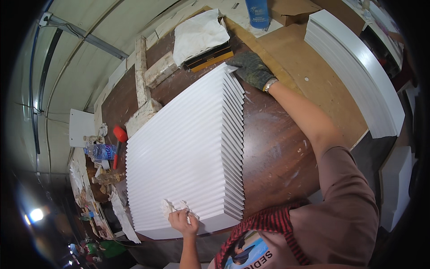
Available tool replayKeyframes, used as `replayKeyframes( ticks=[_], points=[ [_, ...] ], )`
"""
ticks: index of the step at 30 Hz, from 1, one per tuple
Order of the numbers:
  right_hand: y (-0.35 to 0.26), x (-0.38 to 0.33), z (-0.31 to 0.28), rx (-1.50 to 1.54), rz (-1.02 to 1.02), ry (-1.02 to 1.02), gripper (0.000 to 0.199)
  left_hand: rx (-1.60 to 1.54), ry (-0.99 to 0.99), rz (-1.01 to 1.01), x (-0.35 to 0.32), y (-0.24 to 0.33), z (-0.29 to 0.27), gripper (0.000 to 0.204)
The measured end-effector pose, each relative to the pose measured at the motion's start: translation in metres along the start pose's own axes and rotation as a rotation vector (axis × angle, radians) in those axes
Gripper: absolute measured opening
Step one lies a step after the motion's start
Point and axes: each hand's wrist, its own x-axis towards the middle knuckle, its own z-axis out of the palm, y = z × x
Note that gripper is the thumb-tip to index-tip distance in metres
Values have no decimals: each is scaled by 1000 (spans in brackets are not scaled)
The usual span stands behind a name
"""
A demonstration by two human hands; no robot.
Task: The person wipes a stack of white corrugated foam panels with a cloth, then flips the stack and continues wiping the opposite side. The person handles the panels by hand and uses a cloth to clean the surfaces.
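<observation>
A big stack of thin white panels (179,148) lies fanned out in overlapping steps on the brown table. At its near end my bare left hand (184,222) is closed around a crumpled white cloth (168,208), pressed against the panels' top. My right hand (253,71), in a dark camouflage glove with a band at the wrist, reaches to the far right corner of the stack. Its fingers close on the corner of the farthest white panel (230,69), whose tip sticks out a little; the fingertips are partly hidden.
A box (210,59) under white paper stands beyond the stack, beside worn wooden blocks (161,71). A red mallet (120,134) and plastic bottle (102,151) lie left. Farther off stand a blue bottle (257,13) and, right, another white panel stack (358,71).
</observation>
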Motion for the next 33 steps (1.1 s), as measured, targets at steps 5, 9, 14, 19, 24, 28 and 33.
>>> replayKeyframes(
  ticks=[5, 9, 14, 19, 24, 28, 33],
  points=[
    [-2, -18, 19, 77, 161, -86, 24, 3, 18, 10, 0, 0, 1, 21],
    [-4, -54, 4, -84, 46, -349, 18, 7, 7, -2, -3, -1, 1, 22],
    [-1, -39, -9, 74, 114, -240, 22, -1, -12, -5, -4, -3, 0, 22],
    [9, 13, 13, 51, 168, -73, 26, -4, -9, 2, -2, -2, 0, 22],
    [12, -6, 19, 7, 190, -170, 19, 3, -5, 1, -2, -1, 0, 21],
    [13, -42, 3, -73, 110, -423, 20, -13, -13, -11, -2, -1, 0, 20],
    [15, -37, -3, 7, 186, -419, 27, 0, -18, -6, -3, -2, -1, 19]
  ],
)
